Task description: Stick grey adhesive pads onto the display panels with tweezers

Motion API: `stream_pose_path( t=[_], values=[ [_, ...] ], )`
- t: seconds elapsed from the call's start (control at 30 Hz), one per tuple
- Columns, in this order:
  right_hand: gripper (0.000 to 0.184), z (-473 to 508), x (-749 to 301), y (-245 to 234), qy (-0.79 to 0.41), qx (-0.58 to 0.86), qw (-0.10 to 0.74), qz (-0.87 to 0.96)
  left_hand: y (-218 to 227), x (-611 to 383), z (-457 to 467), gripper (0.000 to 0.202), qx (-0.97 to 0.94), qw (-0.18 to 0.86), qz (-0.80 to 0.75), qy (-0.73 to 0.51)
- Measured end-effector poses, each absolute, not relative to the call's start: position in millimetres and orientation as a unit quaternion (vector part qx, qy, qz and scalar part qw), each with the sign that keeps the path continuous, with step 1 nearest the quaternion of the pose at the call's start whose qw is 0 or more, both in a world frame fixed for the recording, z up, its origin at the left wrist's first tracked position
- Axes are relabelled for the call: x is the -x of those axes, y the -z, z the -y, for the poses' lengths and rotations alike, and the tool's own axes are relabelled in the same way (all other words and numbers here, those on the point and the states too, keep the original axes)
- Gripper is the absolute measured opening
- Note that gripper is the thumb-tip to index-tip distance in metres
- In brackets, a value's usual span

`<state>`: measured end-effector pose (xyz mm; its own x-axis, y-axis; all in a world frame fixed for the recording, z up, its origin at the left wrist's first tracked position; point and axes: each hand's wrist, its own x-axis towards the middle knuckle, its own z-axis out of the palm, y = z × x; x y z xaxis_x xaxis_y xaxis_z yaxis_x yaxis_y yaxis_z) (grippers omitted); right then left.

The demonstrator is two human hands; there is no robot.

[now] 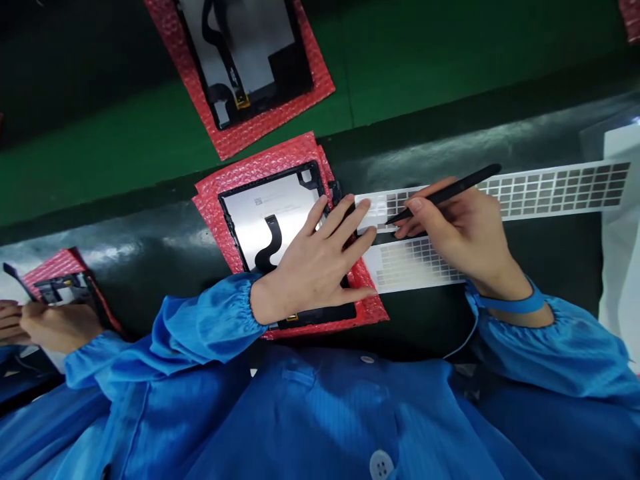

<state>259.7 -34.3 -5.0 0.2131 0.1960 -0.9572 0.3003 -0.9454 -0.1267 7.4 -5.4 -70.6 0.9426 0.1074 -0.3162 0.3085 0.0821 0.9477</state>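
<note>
Black pen-shaped tool (465,184) rests in the right hand (460,233), thumb and fingers closed around it, its tip slanting down toward the left hand (325,260) onto the upper strip (560,190). That strip, white with rows of small dark rectangles, runs from the left fingertips, under the right hand, and well out to its right. The lower strip (415,260) lies between the hands on the near side, partly under the right hand.

Flat and spread, the left hand grips nothing; it lies palm down over the right part of a tablet panel (250,233), some fingertips reaching the end of the upper strip. The hands are near each other — not touching. Left of the left fingers, a black ribbon cable (273,243) curves over the panel's pale surface, and red bubble wrap (215,207) lies underneath.

Beyond the left hand, a second panel (260,40) sits on its own red wrap on the green desk (390,80). A blue wristband (520,301) circles the right wrist. Well left of both hands, a co-worker's hand (63,325) is at work beside another device (67,287) — partly hidden.
</note>
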Motion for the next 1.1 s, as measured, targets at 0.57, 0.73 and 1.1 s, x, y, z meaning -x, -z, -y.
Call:
stream_pose_path(
  t=[0.57, 0.73, 1.1],
  values=[
    [0.008, 38.2, -234.2, -55.9, 0.606, -0.776, 0.023, -0.176, -24.5, 14.7, 21.7, 0.091, -0.723, 0.670, -0.152, 0.071],
    [0.012, 48.0, -234.5, -62.3, 0.606, -0.771, 0.061, -0.187, -23.9, 12.4, 30.4, 0.092, -0.730, 0.661, -0.153, 0.077],
    [0.010, 49.1, -234.6, -58.1, 0.616, -0.766, 0.063, -0.173, -22.9, 11.0, 30.1, 0.092, -0.732, 0.660, -0.149, 0.078]
  ],
)
